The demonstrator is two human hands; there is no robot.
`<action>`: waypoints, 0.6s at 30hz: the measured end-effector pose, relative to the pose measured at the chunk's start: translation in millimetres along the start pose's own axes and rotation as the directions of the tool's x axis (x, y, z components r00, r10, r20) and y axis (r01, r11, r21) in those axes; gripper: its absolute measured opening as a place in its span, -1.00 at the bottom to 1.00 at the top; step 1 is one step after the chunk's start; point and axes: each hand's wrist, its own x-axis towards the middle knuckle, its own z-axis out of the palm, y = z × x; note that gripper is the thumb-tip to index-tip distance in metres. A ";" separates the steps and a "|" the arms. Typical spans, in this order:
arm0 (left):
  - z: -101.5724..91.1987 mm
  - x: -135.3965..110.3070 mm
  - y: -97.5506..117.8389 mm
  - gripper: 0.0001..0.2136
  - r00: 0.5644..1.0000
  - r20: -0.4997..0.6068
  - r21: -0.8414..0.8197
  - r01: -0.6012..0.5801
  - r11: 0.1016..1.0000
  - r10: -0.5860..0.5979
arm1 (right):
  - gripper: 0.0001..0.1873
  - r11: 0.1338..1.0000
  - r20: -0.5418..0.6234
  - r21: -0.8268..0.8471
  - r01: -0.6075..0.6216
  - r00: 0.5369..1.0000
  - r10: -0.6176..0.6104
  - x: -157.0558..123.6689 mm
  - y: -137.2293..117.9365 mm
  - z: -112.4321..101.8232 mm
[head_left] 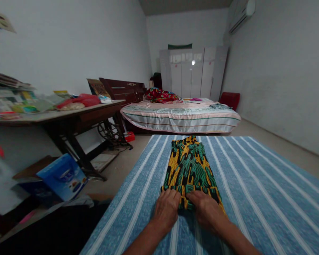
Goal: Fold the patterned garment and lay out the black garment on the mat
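Note:
A garment [190,164] patterned in green, yellow and black lies folded into a long strip on the blue-and-white striped cloth [244,184]. Its exact kind cannot be made out in this fold. The near end is turned over into a short band across its width. My left hand [168,205] has its fingers curled over the left part of that band. Beside it, my right hand [204,207] grips the band's right part, its fingers bent into the fabric. My thumbs are mostly hidden beneath the hands.
Beyond the striped surface stands a bed [180,118] with a red floral bundle [161,95]. On the left is a sewing-machine table [95,109] loaded with bags and papers. A blue box [66,177] sits on the floor below. White wardrobes [186,76] line the back wall.

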 end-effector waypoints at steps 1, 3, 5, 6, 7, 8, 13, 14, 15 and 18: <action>-0.5 0.5 -0.8 -0.75 1.000 0.003 -0.004 -0.005 1.000 0.005 | -0.38 1.000 -0.039 -0.029 -0.002 0.999 0.001 -2.8 -0.9 7.2; -2.5 1.0 -1.4 -0.74 1.000 0.015 -0.006 -0.013 1.000 0.013 | -0.36 0.996 -0.107 -0.088 -0.013 0.994 0.004 -7.4 -1.7 20.6; -5.1 1.4 -1.1 -0.75 0.999 0.032 -0.002 -0.011 1.000 0.011 | -0.37 0.990 -0.136 -0.137 -0.016 0.991 -0.003 -9.8 -1.1 30.3; -6.5 1.5 -0.9 -0.75 0.999 0.042 -0.001 -0.007 1.000 0.007 | -0.38 0.988 -0.136 -0.154 -0.008 0.991 -0.013 -10.1 -0.2 33.6; -7.7 1.7 -0.8 -0.75 0.999 0.050 0.001 -0.003 1.000 0.003 | -0.38 0.986 -0.134 -0.167 -0.002 0.991 -0.021 -10.1 1.0 36.1; -8.8 1.9 -0.8 -0.75 0.998 0.057 0.000 -0.001 1.000 0.001 | -0.39 0.984 -0.131 -0.177 0.003 0.991 -0.027 -9.7 2.4 38.0; -11.2 2.6 -1.7 -0.75 0.998 0.066 -0.004 -0.016 1.000 0.016 | -0.43 0.975 -0.146 -0.219 -0.022 0.989 -0.010 -7.9 8.1 44.5; -11.1 2.6 -1.8 -0.74 0.998 0.063 -0.005 -0.016 1.000 0.017 | -0.45 0.972 -0.158 -0.233 -0.037 0.987 0.000 -7.7 8.1 44.9; -10.9 2.5 -1.8 -0.74 0.998 0.059 -0.005 -0.019 1.000 0.019 | -0.46 0.968 -0.173 -0.246 -0.056 0.985 0.013 -7.7 7.6 44.6; -9.4 1.4 -1.3 -0.74 0.998 0.048 0.005 -0.041 0.999 0.041 | -0.48 0.958 -0.200 -0.271 -0.091 0.979 0.037 -7.9 4.0 38.4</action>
